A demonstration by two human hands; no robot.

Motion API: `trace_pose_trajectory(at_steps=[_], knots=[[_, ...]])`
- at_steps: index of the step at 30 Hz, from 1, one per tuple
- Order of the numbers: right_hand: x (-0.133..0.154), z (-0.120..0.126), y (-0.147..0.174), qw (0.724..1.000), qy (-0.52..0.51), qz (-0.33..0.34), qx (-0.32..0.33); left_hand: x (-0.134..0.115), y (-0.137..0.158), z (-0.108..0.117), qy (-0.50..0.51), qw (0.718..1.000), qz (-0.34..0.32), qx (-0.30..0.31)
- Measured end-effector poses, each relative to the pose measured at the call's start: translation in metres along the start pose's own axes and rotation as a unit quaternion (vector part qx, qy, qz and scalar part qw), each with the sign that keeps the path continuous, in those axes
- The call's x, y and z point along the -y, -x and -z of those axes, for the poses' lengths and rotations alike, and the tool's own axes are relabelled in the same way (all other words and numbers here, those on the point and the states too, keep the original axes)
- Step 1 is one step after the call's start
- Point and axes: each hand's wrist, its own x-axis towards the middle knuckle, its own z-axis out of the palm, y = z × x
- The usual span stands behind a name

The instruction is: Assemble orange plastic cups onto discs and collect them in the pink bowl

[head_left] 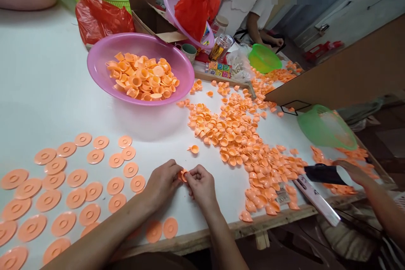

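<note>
Near the front of the white table, my left hand [164, 181] and my right hand [201, 183] meet with fingers pinched on one small orange toy cup [182, 175]. The fingers cover part of it. A single orange cup lies just beyond them, and a large heap of orange toy cups [234, 135] spreads to the right. Left of my left hand, many flat orange saucers [76, 198] with raised rings lie spread out. Two more orange discs [170, 228] rest by the table edge, between my forearms.
A pink basin [104, 80] holding orange cups stands behind my hands. Beyond it are red plastic bags [104, 19], a mug [189, 52], jars and a cardboard box. At right, a co-worker's hand [349, 171] is near a phone [318, 200] and green baskets [327, 126]. Another person sits at the back.
</note>
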Motion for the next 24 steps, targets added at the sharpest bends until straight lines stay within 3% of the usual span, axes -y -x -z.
trace_pose_trajectory(at_steps=[4, 9, 14, 21, 24], knots=[[0.003, 0.001, -0.002, 0.995, 0.069, 0.067, 0.002, -0.002, -0.005, 0.01, 0.053, 0.998, 0.014, 0.017], [0.007, 0.003, -0.005, 0.993, 0.087, 0.079, 0.018, -0.011, -0.019, 0.02, 0.121, 0.988, 0.087, 0.041], [0.007, 0.001, -0.003, 0.994, 0.074, 0.082, 0.028, -0.018, -0.022, 0.014, 0.07, 0.986, 0.152, 0.025], [-0.006, -0.01, 0.005, 0.998, 0.02, 0.066, -0.002, -0.022, -0.016, 0.012, 0.035, 0.989, 0.144, 0.022], [0.002, -0.003, 0.001, 0.998, 0.011, 0.029, 0.05, -0.019, -0.017, 0.011, 0.033, 0.99, 0.136, 0.025]])
